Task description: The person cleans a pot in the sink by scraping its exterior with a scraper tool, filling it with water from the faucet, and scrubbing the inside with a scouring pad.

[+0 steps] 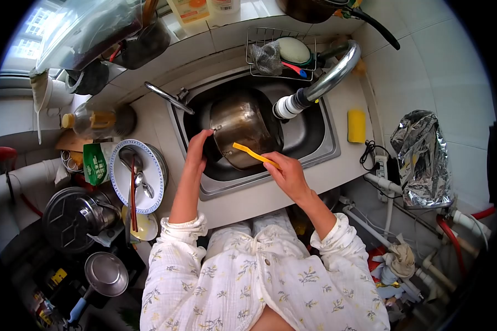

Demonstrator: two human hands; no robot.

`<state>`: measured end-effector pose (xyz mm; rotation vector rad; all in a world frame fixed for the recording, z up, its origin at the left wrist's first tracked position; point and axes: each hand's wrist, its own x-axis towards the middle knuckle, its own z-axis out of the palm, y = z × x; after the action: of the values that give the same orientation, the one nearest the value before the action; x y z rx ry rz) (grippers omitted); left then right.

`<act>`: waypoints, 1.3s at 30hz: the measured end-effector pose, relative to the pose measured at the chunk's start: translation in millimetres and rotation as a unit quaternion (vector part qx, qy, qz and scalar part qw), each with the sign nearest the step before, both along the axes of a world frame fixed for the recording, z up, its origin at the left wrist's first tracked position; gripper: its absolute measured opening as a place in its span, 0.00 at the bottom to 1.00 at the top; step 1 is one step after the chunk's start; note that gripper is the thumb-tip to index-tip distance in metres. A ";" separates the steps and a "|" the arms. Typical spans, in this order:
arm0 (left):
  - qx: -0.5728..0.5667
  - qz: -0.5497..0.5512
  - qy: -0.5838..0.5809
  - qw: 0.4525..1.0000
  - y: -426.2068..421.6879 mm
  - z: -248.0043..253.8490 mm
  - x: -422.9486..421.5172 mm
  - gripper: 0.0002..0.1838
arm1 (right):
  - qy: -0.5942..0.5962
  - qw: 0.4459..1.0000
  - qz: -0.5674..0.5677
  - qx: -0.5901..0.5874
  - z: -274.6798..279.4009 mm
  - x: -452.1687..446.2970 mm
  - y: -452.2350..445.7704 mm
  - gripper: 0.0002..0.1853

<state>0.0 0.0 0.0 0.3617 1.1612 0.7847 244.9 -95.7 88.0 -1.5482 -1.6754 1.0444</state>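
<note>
A browned, stained metal pot [240, 118] lies on its side in the steel sink [326, 146]. At the pot's left edge, by a riveted fitting, my left hand [200, 146] grips it; some of the fingers are hidden behind the wall. My right hand [284, 172] is closed around a slim yellow brush-like tool [248, 152], whose far end reaches over the pot's lower side. Whether the tool's tip touches the metal, I cannot tell. Above the pot's right side hangs the white outlet of the chrome faucet [337, 69].
A yellow sponge [356, 126] lies right of the sink. Behind the sink, a wire rack [254, 38] holds scrubbers. A small curved tap [168, 96] juts over the left rim. Left stand a blue-rimmed bowl [116, 185] with utensils and an oil bottle [96, 120]. Foil [425, 160] sits right.
</note>
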 end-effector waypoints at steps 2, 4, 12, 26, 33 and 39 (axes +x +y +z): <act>0.020 -0.068 0.024 0.997 16.6 10.5 6.5 0.15 | -0.020 1.000 0.011 0.018 -0.9 6.3 8.1 0.10; 0.084 -0.137 0.088 0.983 31.0 34.7 6.4 0.15 | -0.062 0.994 0.028 0.083 5.2 0.3 14.0 0.08; 0.156 -0.433 0.163 0.872 88.9 48.6 50.4 0.17 | -0.254 0.944 0.142 0.157 11.2 12.1 63.5 0.06; 0.170 -0.554 0.169 0.797 106.1 52.3 84.2 0.16 | -0.248 0.953 0.124 0.124 -4.6 20.0 79.6 0.08; 0.207 -0.591 0.117 0.770 103.2 48.9 65.1 0.36 | -0.181 0.974 0.107 0.087 -11.5 13.3 68.6 0.09; 0.265 -0.486 -0.021 0.832 81.5 46.1 20.6 0.50 | -0.143 0.984 0.060 0.089 -25.4 5.3 57.5 0.09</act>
<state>20.6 81.5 46.1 1.2763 0.5449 0.1711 250.2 -38.2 62.6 -1.5512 -2.0201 0.7320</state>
